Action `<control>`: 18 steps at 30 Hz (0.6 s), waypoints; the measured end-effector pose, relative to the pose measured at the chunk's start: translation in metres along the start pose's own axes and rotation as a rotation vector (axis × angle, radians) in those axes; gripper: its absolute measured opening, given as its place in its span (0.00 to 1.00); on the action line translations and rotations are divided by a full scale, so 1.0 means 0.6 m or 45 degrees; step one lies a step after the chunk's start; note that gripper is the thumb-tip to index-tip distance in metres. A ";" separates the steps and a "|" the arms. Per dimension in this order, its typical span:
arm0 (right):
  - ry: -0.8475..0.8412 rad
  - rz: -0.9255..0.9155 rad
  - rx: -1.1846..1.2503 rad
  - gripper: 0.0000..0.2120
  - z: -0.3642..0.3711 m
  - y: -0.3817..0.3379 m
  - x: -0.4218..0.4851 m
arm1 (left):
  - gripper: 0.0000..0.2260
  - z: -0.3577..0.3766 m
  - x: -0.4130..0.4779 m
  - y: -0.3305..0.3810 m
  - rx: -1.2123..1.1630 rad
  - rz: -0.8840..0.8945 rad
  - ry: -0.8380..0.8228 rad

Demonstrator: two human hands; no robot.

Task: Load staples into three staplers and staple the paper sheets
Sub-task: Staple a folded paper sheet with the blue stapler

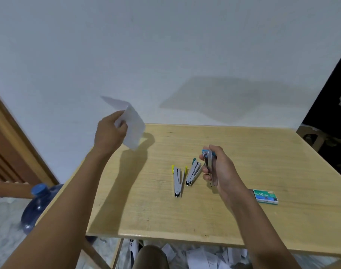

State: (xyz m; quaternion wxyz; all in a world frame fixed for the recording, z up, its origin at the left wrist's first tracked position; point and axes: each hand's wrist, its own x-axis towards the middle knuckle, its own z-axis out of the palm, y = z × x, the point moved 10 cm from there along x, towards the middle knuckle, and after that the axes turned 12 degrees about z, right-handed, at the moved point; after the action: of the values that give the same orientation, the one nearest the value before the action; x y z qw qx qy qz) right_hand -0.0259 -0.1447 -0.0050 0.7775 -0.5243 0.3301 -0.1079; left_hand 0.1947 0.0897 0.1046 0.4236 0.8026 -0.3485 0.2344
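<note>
My left hand (pixel 111 131) holds folded white paper sheets (pixel 129 123) up in the air above the table's far left corner. My right hand (pixel 221 169) grips a small metal stapler with a blue end (pixel 209 164), pointing roughly upright above the table's middle. Two more staplers lie open on the wooden table (pixel 263 156) just left of that hand: one with yellow ends (pixel 177 181) and one with a teal end (pixel 193 172). A green staple box (pixel 265 196) lies shut on the table to the right of my right wrist.
A white wall stands right behind the table. A blue water jug (pixel 37 204) sits on the floor at the left, beside a wooden door frame (pixel 14 133). Many paper scraps (pixel 200 257) lie on the floor under the table's near edge.
</note>
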 end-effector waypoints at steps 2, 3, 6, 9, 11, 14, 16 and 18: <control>-0.003 0.001 0.019 0.13 0.003 0.001 -0.001 | 0.17 -0.013 0.013 0.026 0.346 0.132 0.010; -0.007 -0.001 0.029 0.12 0.005 0.000 -0.002 | 0.19 -0.008 0.016 0.036 0.522 0.182 -0.038; -0.024 -0.012 0.047 0.12 0.010 -0.007 -0.007 | 0.23 0.042 0.000 0.023 0.806 0.100 -0.353; -0.019 -0.017 0.025 0.12 0.012 -0.012 -0.012 | 0.17 0.105 -0.040 0.002 0.973 0.030 -0.666; -0.007 -0.011 0.018 0.12 0.010 -0.012 -0.014 | 0.13 0.136 -0.070 -0.016 0.979 -0.057 -0.802; 0.019 -0.002 -0.005 0.13 0.002 -0.010 -0.013 | 0.08 0.160 -0.100 -0.041 0.887 -0.205 -0.880; 0.030 -0.003 0.025 0.13 -0.006 -0.008 -0.010 | 0.04 0.167 -0.105 -0.051 0.807 -0.275 -0.856; 0.056 0.000 0.020 0.13 -0.017 -0.008 -0.005 | 0.09 0.175 -0.104 -0.069 0.726 -0.356 -0.829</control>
State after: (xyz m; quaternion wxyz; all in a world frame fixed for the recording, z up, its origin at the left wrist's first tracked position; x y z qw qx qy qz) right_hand -0.0335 -0.1527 -0.0018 0.7742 -0.5156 0.3462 -0.1218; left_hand 0.1943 0.0404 -0.0144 0.0816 0.9584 -0.2734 -0.0030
